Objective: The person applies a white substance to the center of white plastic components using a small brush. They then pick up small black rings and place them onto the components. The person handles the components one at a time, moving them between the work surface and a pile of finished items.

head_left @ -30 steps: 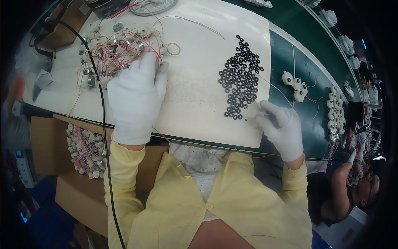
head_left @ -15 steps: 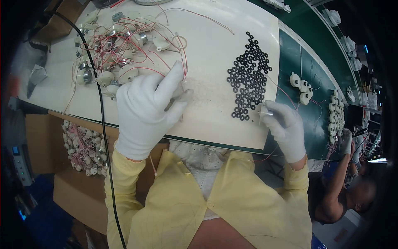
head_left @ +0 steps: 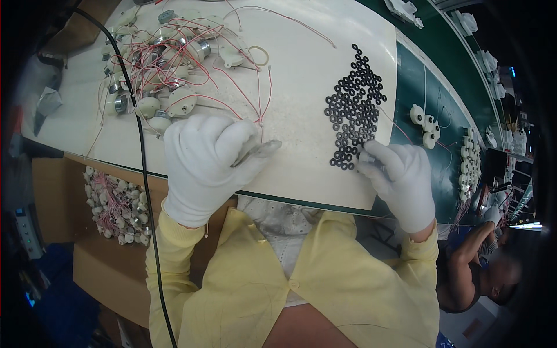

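Note:
My left hand [head_left: 204, 165], in a white glove, is closed above the table's front edge. Its fingers curl in and the thumb reaches right; whatever it holds is hidden. A thin wire end [head_left: 206, 230] shows by that wrist. Just beyond the fingers are thin red wires [head_left: 268, 95]. My right hand [head_left: 403, 182], also gloved, pinches at the near right edge of a patch of small black rings [head_left: 354, 107]. Its fingertips touch or nearly touch the rings, and I cannot make out what lies between them. Farther left lies a tangled heap of small cream-and-silver motors [head_left: 148, 107] with red wires.
An open cardboard box [head_left: 52, 197] of similar motors [head_left: 119, 211] stands below left. A black cable [head_left: 143, 156] runs down past my left arm. Several round white parts [head_left: 428, 124] sit on the green surface [head_left: 406, 75] at right. Beyond them a co-worker [head_left: 470, 261] is at work.
My right hand has moved to the rings, and the silvery piece in its fingers is now out of sight. My left index finger has curled in, and the wires by it have dropped onto the table.

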Motion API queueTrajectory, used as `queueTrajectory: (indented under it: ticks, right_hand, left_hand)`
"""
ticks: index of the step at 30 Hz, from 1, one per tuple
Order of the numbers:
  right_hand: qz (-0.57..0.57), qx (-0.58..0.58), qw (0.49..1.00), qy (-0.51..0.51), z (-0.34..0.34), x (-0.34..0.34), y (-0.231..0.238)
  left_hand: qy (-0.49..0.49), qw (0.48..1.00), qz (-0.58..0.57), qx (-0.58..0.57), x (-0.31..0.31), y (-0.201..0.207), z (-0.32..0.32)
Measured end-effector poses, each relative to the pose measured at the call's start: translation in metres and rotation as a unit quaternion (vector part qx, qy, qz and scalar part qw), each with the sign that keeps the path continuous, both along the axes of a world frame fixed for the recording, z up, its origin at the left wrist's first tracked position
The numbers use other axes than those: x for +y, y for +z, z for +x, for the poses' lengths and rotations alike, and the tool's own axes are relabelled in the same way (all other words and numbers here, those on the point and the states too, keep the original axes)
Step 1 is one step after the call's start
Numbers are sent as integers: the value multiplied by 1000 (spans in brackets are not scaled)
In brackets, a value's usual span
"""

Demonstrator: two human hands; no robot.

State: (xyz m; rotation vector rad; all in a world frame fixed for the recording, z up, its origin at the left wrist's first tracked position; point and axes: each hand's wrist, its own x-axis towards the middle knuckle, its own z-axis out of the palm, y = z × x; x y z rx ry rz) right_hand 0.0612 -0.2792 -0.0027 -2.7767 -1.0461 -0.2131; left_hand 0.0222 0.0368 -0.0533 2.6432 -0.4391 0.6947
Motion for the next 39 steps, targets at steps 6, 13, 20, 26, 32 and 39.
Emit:
queueTrajectory:
  ticks: [6,13,20,26,32,39]
  right_hand:
    - [-114,35,993,10,-7,-7,22]
    - [-116,44,992,15,-6,-2,26]
    - [-137,22,990,24,-8,1,26]
    - [-184,-19,981,58,0,-1,23]
    - [-161,3,986,53,1,3,25]
    - [106,178,968,-140,-24,-24,-3]
  left_hand:
    - [-15,1000,-14,-5,2,-2,2]
    - [-13,1000,-14,-24,-1,-3,5]
    - [-26,1000,-16,-1,1,0,4]
    - [-30,999,-7,-15,2,-2,6]
    - [-29,999,-14,-16,0,1,7]
    - [-35,999,-15,-10,0,4,6]
